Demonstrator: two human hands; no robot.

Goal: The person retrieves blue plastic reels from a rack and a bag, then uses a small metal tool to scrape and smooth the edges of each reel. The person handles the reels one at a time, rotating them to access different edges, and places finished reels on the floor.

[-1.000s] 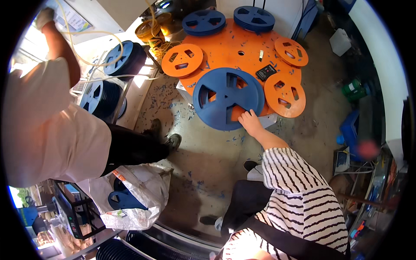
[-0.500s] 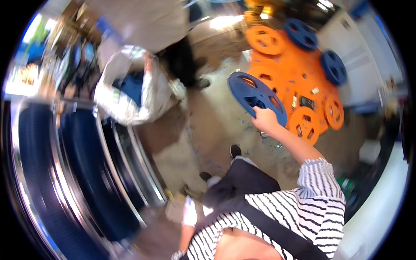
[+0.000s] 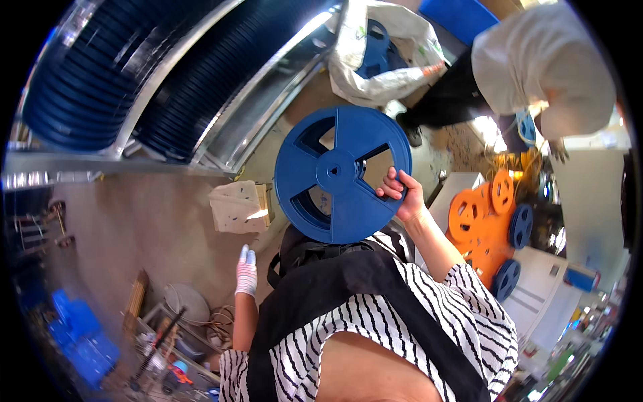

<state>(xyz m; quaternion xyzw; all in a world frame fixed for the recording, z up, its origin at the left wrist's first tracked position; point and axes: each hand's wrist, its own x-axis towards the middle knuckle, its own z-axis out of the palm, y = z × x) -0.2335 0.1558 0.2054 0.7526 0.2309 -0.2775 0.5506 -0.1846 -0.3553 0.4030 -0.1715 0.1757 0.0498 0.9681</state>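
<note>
A large blue plastic reel with a round hub and wide cut-outs is held up in front of my body. My bare right hand is closed on its right rim, with fingers curled through one of the openings. In a pale glove with pinkish bands, my left hand hangs beside my body to the left of the reel. Its fingers are stretched out and hold nothing. Rows of dark blue reels stand packed on a metal rack at the upper left.
Blue pieces lie in a white woven sack at the far side. A co-worker stands bent over at the upper right. Orange and blue reels surround an orange surface on the right. A box stands on the floor; tools and cables clutter the lower left.
My view has turned left toward the rack. The blue reel, still in my right hand, has come from beside the orange surface to in front of my body. My left hand stays low.
</note>
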